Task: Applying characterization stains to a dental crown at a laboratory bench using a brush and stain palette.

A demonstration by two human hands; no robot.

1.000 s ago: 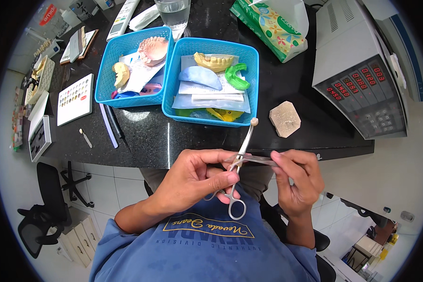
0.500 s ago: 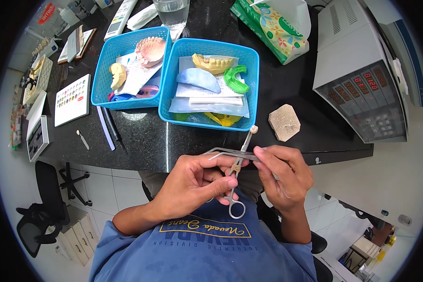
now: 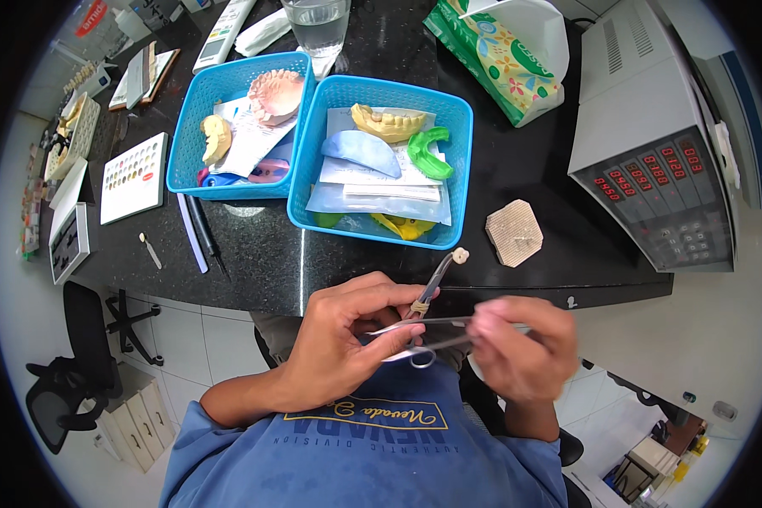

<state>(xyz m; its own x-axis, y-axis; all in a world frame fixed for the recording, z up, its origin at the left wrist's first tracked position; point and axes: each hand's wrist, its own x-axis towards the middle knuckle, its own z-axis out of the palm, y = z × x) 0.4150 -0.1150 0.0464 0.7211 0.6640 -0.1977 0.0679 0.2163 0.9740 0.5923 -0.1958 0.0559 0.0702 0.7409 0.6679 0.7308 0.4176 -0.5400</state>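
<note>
My left hand is closed around a hemostat with a tan band wound about its middle. One finger ring shows below the hand. A small off-white dental crown sits at the hemostat's bent tip, above the table's front edge. My right hand, blurred by motion, pinches a pair of metal tweezers. The tweezers cross over the hemostat, their bent tips beside my left thumb. Whether they touch the hemostat cannot be told. Right of the crown lies a beige honeycomb firing tray.
Two blue baskets hold dental models, impressions and papers. A furnace with a lit red display stands at right. A tissue pack, a glass of water, a shade palette and a small brush lie about the black table.
The tweezers have moved down along the hemostat, toward its rings. My right hand has shifted slightly down and right. The crown's tip end has turned and dropped a little.
</note>
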